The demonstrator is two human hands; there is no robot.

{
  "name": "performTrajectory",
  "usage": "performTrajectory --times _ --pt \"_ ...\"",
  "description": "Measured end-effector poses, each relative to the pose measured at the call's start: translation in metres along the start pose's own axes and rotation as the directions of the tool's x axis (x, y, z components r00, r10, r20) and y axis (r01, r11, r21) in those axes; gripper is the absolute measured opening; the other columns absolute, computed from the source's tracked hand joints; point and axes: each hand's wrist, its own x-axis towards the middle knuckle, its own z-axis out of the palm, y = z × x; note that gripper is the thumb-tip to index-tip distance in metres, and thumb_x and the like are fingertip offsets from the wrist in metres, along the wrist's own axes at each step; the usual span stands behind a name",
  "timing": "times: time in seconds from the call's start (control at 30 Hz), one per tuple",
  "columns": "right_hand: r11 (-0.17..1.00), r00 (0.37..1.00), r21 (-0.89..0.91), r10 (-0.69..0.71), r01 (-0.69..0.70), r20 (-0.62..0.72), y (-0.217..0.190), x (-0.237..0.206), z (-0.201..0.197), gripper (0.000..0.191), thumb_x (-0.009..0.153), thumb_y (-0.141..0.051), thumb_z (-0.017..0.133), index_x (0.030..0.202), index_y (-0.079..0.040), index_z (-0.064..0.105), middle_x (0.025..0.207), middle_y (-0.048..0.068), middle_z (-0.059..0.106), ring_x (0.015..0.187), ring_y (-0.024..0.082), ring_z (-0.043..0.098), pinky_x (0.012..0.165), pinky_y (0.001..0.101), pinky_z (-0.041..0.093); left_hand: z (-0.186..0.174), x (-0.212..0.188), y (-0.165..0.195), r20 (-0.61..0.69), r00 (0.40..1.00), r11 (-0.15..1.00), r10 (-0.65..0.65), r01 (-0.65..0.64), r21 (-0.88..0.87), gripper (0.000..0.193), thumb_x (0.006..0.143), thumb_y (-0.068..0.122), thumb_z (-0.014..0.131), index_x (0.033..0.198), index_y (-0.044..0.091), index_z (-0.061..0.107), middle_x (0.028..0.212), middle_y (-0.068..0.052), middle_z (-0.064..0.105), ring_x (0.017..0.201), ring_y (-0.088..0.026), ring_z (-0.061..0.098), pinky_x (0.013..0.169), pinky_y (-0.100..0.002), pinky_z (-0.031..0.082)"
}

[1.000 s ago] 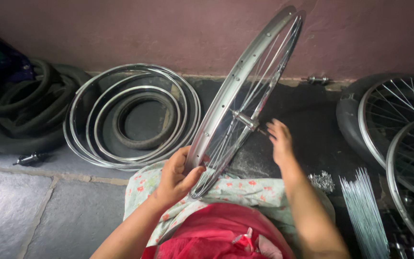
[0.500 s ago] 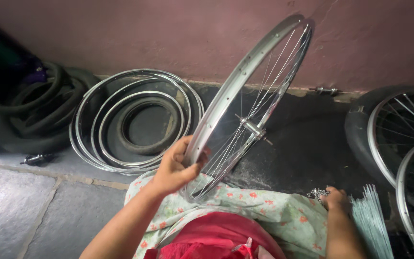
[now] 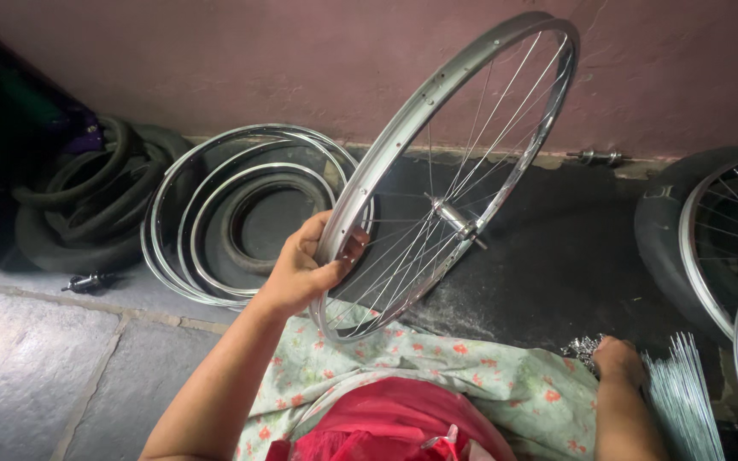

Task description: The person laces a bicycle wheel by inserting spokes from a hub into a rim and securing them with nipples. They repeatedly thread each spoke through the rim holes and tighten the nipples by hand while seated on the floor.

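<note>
Spoked wheel (image 3: 446, 171) upright in left hand's (image 3: 305, 269) grip, rim near wall (image 3: 215, 60).

We see a silver wheel (image 3: 450, 171) against a dull pink wall (image 3: 215, 60). Left of the wheel lie silver rims (image 3: 215, 213) and black tyres (image 3: 87, 205). Below the wheel, pale green cloth (image 3: 437, 367) carries red flowers, over a red garment (image 3: 386, 423).
</note>
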Motion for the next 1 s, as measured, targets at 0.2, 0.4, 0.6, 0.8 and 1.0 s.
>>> performTrajectory --times 0.2,0.4,0.6,0.8,1.0 --pt "0.999 1.000 -0.044 -0.005 0.006 0.015 0.001 0.000 -0.001 0.041 0.083 -0.024 0.076 0.124 -0.020 0.075 0.135 0.014 0.069 0.125 0.038 0.065 0.101 0.0521 0.055 -0.002 0.001 -0.001 -0.032 0.999 1.000 -0.005 0.005 -0.006 0.055 0.081 0.002 0.067 0.135 -0.001 0.055 0.120 -0.008 0.067 0.111 -0.014 0.062 0.104 -0.030 0.049" --pt "0.995 0.998 -0.095 0.025 -0.029 -0.049 0.000 -0.002 0.001 0.037 0.090 -0.028 0.074 0.125 -0.017 0.074 0.130 0.016 0.071 0.119 0.037 0.068 0.094 0.0536 0.056 -0.023 0.019 -0.003 0.041 0.999 0.999 0.033 -0.032 -0.015 0.057 0.078 0.005 0.069 0.134 -0.001 0.058 0.120 -0.007 0.069 0.111 -0.014 0.063 0.103 -0.030 0.049" --pt "0.943 0.957 0.320 0.007 0.090 -0.289 0.013 -0.004 0.016 0.042 0.081 -0.016 0.086 0.120 -0.011 0.073 0.109 0.020 0.076 0.101 0.037 0.073 0.089 0.0487 0.057 -0.035 0.036 -0.007 0.108 0.992 0.997 0.067 -0.062 -0.053 0.059 0.080 0.005 0.069 0.137 0.000 0.057 0.122 -0.010 0.068 0.115 -0.018 0.064 0.108 -0.032 0.049" --pt "0.399 0.825 0.743 -0.062 0.537 -0.562 0.032 -0.051 0.047 0.016 0.090 -0.002 0.083 0.101 0.005 0.073 0.105 0.012 0.075 0.097 0.021 0.072 0.095 0.0331 0.058 -0.013 0.032 -0.015 0.204 0.970 0.991 0.135 -0.137 -0.005 0.066 0.078 0.005 0.067 0.142 0.002 0.052 0.129 -0.011 0.067 0.122 -0.020 0.062 0.113 -0.035 0.048" --pt "-0.033 0.776 0.920 -0.524 0.392 -0.349 -0.013 -0.169 0.032 0.009 0.092 -0.001 0.069 0.100 -0.002 0.073 0.132 0.012 0.065 0.115 0.018 0.063 0.098 0.0318 0.052 0.052 0.047 -0.047 0.173 0.975 0.989 0.135 -0.121 -0.089 0.066 0.078 -0.002 0.061 0.142 0.004 0.049 0.126 -0.010 0.066 0.123 -0.020 0.062 0.109 -0.036 0.050"
